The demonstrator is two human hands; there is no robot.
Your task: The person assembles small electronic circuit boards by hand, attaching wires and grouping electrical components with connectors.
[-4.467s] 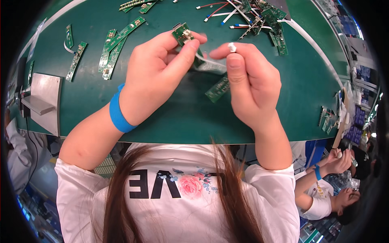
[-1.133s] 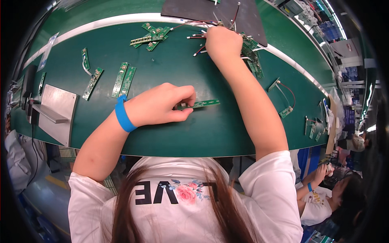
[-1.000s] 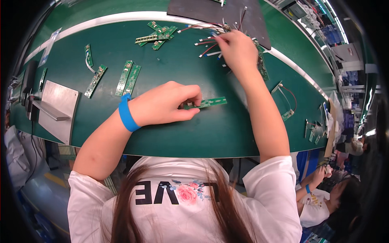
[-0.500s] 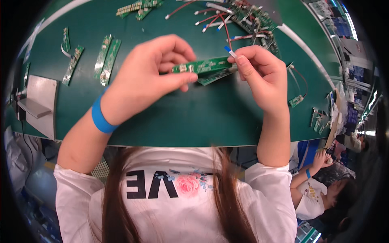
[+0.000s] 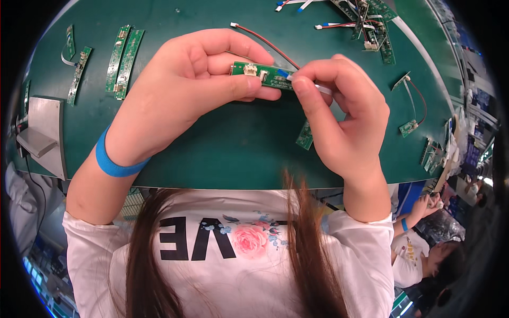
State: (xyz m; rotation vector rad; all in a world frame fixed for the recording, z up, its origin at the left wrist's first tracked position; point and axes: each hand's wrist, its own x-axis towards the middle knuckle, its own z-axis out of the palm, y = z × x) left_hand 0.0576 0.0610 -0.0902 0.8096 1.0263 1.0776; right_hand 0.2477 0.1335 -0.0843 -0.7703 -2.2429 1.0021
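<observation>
My left hand, with a blue band at its wrist, pinches the left part of a green circuit board between thumb and fingers. White connectors show on the board's upper face. My right hand grips a white flat ribbon cable between thumb and index finger. The cable's blue tip lies over the board beside a connector; whether it sits inside cannot be made out. A red-and-black wire lead with a white plug sticks out beyond the right fingers. Below them hangs a second small board, partly hidden.
On the green table, two long boards lie left of my hands, with a cabled pair farther left. A metal stand is at the left edge. Boards and cables are heaped far right; a wired pair lies right. Another person sits beyond.
My right hand has moved slightly right and down, and the ribbon cable's blue tip now lies over the board. The board has turned its connector face upward. The second board now hangs below my right hand.
</observation>
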